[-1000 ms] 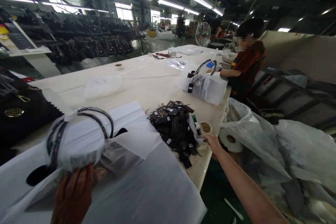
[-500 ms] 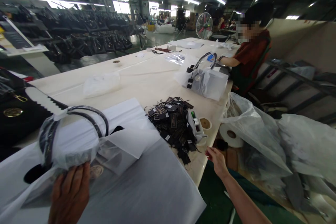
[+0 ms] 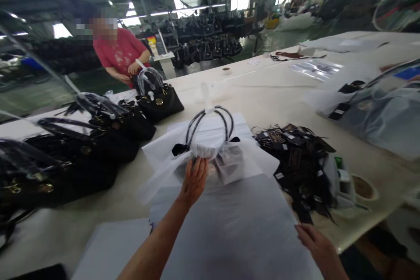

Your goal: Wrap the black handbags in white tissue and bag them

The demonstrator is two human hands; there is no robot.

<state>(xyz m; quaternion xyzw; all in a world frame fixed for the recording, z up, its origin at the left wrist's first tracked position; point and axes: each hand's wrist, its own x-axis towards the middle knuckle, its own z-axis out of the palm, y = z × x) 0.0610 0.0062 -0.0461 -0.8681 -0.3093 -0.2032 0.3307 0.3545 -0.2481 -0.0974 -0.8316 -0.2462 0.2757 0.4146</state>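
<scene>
A handbag stands mid-table, covered in thin white tissue paper, with two dark, plastic-wrapped handles arching above it. My left hand presses on the paper at the front of the bag, its fingers stretched out. Beneath and in front of the bag spreads a large stack of white paper sheets. My right hand is low at the right, by the edge of those sheets, fingers drawn together. Whatever its fingertips may hold is too small to tell. Close by, a heap of black hang tags lies on the table.
Several black handbags line the left side of the table. A tape roll sits beside a small container at the right. Another covered bag stands at the far right. A co-worker in a red shirt stands across the table.
The view has swung left, bringing the row of black bags and another co-worker into sight. My left hand stays on the wrapped bag. My right hand is now nearer the sheets' edge.
</scene>
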